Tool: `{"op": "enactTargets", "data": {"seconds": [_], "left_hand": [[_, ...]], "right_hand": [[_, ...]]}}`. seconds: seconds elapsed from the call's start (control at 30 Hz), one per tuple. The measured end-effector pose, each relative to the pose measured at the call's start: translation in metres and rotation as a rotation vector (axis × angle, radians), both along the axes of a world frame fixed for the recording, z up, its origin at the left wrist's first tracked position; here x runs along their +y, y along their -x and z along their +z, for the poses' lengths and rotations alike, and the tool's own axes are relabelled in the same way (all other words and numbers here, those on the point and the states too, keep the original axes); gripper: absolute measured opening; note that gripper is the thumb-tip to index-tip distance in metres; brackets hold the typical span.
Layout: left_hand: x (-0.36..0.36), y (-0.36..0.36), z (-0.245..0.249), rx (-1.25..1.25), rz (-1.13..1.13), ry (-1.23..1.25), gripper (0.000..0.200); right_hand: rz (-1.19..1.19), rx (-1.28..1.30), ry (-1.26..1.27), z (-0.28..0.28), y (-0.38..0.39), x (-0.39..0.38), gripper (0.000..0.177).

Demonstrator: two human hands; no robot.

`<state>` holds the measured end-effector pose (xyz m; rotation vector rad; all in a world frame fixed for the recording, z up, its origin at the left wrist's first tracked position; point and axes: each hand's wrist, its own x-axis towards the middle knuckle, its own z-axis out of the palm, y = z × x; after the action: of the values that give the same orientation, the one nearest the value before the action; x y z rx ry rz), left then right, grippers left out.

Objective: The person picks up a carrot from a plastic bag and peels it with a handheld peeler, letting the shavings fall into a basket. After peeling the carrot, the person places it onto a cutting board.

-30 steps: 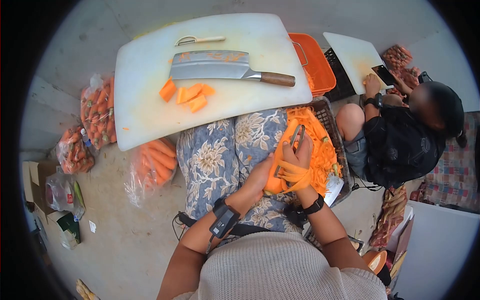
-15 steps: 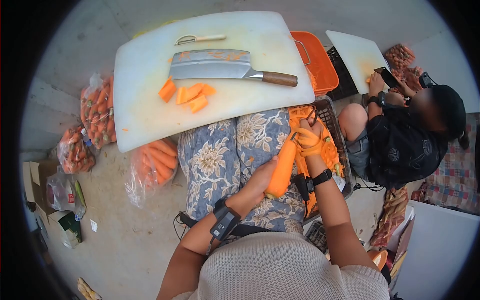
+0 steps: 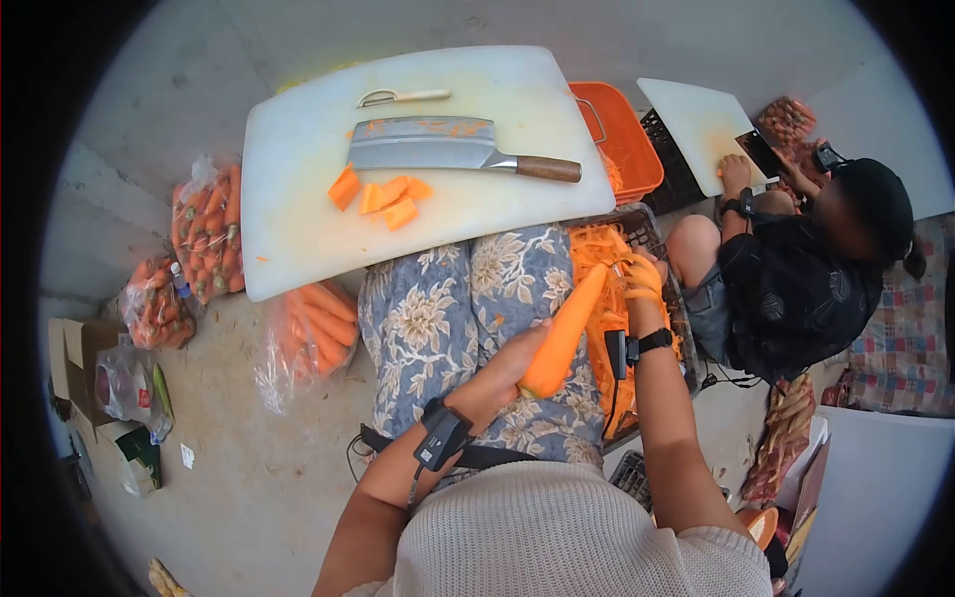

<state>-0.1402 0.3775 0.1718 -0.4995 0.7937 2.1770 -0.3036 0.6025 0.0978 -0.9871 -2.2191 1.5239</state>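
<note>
A large, smooth orange carrot [image 3: 565,333] slants over my lap, thick end toward me. My left hand [image 3: 522,356] is closed around its thick end. At the narrow tip, my right hand [image 3: 645,279] is closed on a thin dark peeler [image 3: 617,265], mostly hidden by the fingers. Strips of carrot peel drape over the right hand and wrist. Below it, a dark plastic crate [image 3: 686,343] holds a heap of carrot peelings [image 3: 597,343].
A white cutting board [image 3: 298,149] bears a cleaver [image 3: 428,144], a pale peeler [image 3: 403,97] and carrot chunks [image 3: 383,197]. Bagged carrots [image 3: 209,234] stand left. An orange basin [image 3: 627,139] is behind the crate. At right, a co-worker [image 3: 806,269] cuts on another board [image 3: 696,119].
My right hand has moved slightly down and right, and the carrot's tip has swung a little to the right. The view has shifted slightly. My left hand keeps its hold on the carrot.
</note>
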Motion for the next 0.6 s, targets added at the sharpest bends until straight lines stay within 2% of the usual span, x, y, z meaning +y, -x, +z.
{"op": "enactTargets", "data": {"seconds": [0.03,0.13,0.17,0.23,0.3,0.37,0.43,0.47,0.53,0.6], "left_hand": [[-0.002,0.0,0.001,0.007,-0.004,0.003,0.048],[-0.004,0.0,0.002,-0.014,-0.029,-0.032,0.05],[-0.003,-0.001,-0.002,-0.011,-0.015,-0.073,0.051],[-0.001,0.0,-0.007,-0.003,-0.009,-0.116,0.053],[0.0,-0.002,-0.01,-0.066,0.047,-0.218,0.054],[-0.002,-0.002,-0.008,-0.082,0.052,-0.211,0.053],[-0.001,-0.002,-0.002,-0.092,0.05,-0.201,0.052],[0.003,-0.002,0.002,-0.105,0.105,-0.232,0.051],[0.006,-0.002,0.01,-0.114,0.156,-0.262,0.051],[0.007,-0.002,0.016,-0.026,0.161,-0.073,0.05]], "right_hand": [[0.179,0.102,0.324,-0.099,0.03,0.088,0.03],[0.209,0.096,0.249,-0.088,0.016,0.092,0.024],[0.219,0.091,0.209,-0.079,0.004,0.095,0.022],[0.316,0.182,0.37,0.05,-0.058,-0.005,0.014],[0.313,0.226,0.308,0.076,-0.087,-0.043,0.016],[0.396,0.258,0.333,0.077,-0.114,-0.064,0.019],[0.529,0.274,0.236,0.106,-0.138,-0.092,0.03],[0.522,0.286,0.237,0.105,-0.143,-0.1,0.03],[0.744,0.429,-0.421,0.103,-0.149,-0.112,0.034],[0.728,0.391,-0.365,0.101,-0.146,-0.117,0.036]]}}
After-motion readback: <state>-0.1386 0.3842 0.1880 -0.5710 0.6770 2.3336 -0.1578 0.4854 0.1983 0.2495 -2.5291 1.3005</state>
